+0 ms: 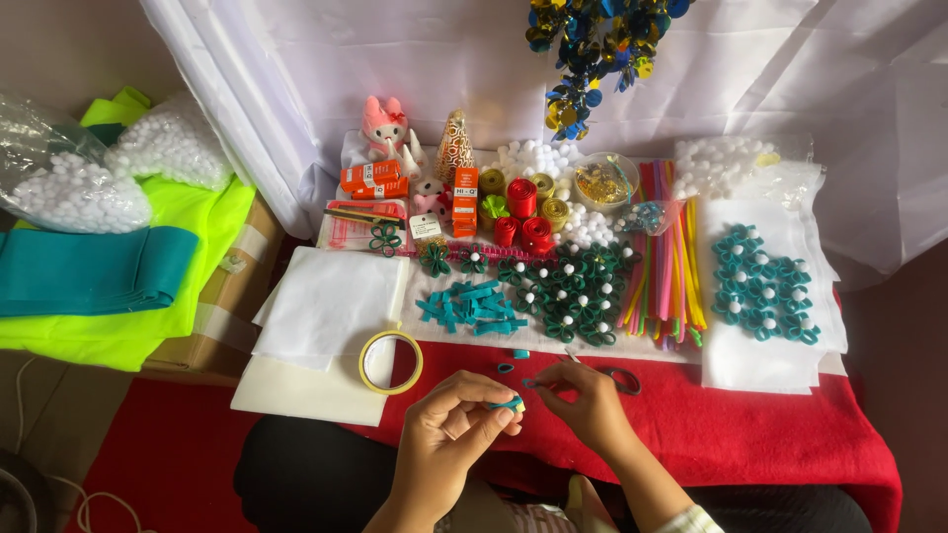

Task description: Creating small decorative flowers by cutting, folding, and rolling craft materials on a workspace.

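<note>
Left hand (456, 426) pinched a teal strip (510, 404); right hand (585, 403) gripped its other end above the red counter (770, 424).

Orange rectangular boxes (373, 179) beside a pink toy, orange stacked packets (465, 201), clear bags of white balls (67, 191) far left.

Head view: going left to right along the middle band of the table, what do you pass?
Folded teal cloth → white sheets → yellow tape roll → loose teal strips → dark green flowers → coloured sticks → teal flowers.
</note>
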